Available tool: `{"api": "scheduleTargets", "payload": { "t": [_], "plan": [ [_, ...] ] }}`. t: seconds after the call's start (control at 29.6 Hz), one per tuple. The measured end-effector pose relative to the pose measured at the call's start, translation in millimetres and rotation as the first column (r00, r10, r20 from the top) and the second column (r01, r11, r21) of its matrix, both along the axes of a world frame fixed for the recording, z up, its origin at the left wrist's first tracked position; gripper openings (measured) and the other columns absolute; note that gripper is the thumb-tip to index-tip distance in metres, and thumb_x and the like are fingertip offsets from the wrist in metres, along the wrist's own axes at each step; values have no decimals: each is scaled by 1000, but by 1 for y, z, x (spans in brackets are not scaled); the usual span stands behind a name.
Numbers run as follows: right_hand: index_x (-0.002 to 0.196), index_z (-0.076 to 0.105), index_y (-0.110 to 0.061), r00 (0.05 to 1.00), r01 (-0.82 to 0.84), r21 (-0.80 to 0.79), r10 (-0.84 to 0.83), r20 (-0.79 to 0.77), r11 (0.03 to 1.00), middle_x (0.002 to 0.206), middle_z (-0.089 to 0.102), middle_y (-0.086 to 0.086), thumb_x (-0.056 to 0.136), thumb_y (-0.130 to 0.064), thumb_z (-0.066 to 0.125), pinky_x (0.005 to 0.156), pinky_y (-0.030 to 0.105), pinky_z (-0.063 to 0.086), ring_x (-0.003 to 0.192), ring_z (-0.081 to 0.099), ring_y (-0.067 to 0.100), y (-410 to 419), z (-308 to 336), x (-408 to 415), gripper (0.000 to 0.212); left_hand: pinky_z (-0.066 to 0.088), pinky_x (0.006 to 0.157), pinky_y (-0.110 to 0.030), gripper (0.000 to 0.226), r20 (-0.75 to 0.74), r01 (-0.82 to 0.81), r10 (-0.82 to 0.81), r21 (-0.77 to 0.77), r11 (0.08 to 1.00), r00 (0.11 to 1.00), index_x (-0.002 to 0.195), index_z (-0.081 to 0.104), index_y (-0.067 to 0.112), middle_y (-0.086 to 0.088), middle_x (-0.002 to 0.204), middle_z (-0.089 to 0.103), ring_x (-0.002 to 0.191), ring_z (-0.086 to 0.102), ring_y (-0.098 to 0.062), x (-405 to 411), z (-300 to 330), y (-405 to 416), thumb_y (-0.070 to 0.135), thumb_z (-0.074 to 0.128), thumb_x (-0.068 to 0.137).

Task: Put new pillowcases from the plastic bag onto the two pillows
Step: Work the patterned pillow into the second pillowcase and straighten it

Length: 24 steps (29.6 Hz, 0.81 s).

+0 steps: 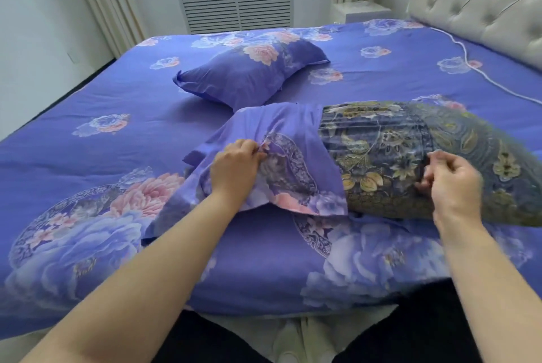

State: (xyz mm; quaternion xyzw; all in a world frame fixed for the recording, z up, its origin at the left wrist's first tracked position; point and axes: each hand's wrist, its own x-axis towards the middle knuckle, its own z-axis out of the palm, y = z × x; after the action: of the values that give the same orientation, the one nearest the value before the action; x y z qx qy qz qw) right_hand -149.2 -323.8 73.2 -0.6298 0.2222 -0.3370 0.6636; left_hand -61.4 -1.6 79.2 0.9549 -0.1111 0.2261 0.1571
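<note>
Both hands on half-covered pillow (410,157)

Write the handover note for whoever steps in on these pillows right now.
Left hand: pinches the new case at a fold on its top.
Right hand: fingers curled at the near pillow; whether it grips the fabric is unclear.
Far pillow: fully in its purple case, lying mid-bed.
Near pillow: at the bed's front edge, its left end inside the new case, the dark patterned right part still bare.
Done: one pillow.
Left: draw the case over the rest of the near pillow and close it. The plastic bag is not in view.
</note>
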Motion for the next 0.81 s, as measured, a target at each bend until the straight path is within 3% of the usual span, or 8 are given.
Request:
{"api": "scheduleTargets", "payload": {
  "t": [0.1, 0.17, 0.24, 0.27, 0.37, 0.47, 0.67, 0.81],
  "plan": [
    [64, 63, -12, 895, -374, 76, 381, -230, 924, 41, 52, -4, 87, -57, 45, 38, 19, 46, 36, 47, 8, 32, -15, -10, 54, 43, 95, -44, 49, 141, 165, -161, -19, 986, 977, 120, 56, 9, -10, 129, 54, 117, 52, -34, -29, -37, -8, 35, 69, 79],
    [63, 69, -9, 601, -608, 310, 679, -421, 731, 53, 63, 9, 72, -77, 34, 41, 22, 48, 40, 56, 17, 63, -31, -17, 78, 35, 105, -51, 71, 186, 191, -208, 105, 976, 960, 131, 46, 13, -9, 139, 47, 129, 41, -36, -42, -58, -12, 53, 63, 75],
    [92, 67, -7, 353, -646, 525, 826, -439, 555, 82, 73, 14, 62, -84, 27, 48, 25, 52, 56, 67, 21, 88, -49, -16, 92, 28, 107, -58, 93, 154, 159, -207, 280, 947, 966, 138, 37, 16, -9, 145, 41, 135, 33, -41, -49, -72, -9, 70, 58, 65],
    [108, 61, -7, 348, -610, 602, 856, -382, 516, 96, 72, 14, 60, -84, 30, 55, 28, 54, 70, 70, 22, 99, -56, -14, 96, 27, 107, -61, 103, 129, 146, -205, 364, 920, 970, 141, 33, 16, -9, 147, 39, 135, 32, -43, -49, -77, -5, 74, 61, 60],
    [130, 45, -4, 601, -431, 802, 795, -87, 414, 127, 57, 16, 58, -77, 52, 83, 37, 51, 113, 58, 28, 123, -67, -1, 103, 41, 96, -56, 112, 88, 155, -218, 460, 874, 972, 145, 28, 21, -11, 149, 36, 124, 46, -43, -43, -77, 9, 59, 78, 53],
    [132, 47, -9, 764, -324, 875, 645, 18, 359, 131, 52, 13, 67, -64, 65, 92, 36, 44, 119, 50, 28, 140, -71, 10, 86, 52, 72, -42, 95, 107, 83, -142, 430, 899, 984, 147, 30, 23, -13, 141, 46, 90, 56, -37, -30, -61, 9, 27, 78, 65],
    [104, 65, -18, 918, -305, 630, 397, -5, 714, 95, 71, -7, 89, -25, 63, 85, 35, 53, 88, 68, 14, 129, -60, 17, 17, 50, 69, -40, 84, -63, 152, -143, 165, 975, 988, 148, 23, 33, 3, 113, 60, 97, 55, -27, -28, -35, -15, 14, 60, 75],
    [83, 70, -17, 965, -259, 397, 223, 137, 880, 94, 70, -6, 91, -20, 59, 76, 20, 52, 87, 67, 4, 119, -2, 30, 14, 48, 64, -35, 52, 30, 225, -223, -154, 962, 974, 125, 48, 44, 1, 95, 70, 86, 62, -30, -36, -2, -32, 27, 53, 75]
  ]
}}
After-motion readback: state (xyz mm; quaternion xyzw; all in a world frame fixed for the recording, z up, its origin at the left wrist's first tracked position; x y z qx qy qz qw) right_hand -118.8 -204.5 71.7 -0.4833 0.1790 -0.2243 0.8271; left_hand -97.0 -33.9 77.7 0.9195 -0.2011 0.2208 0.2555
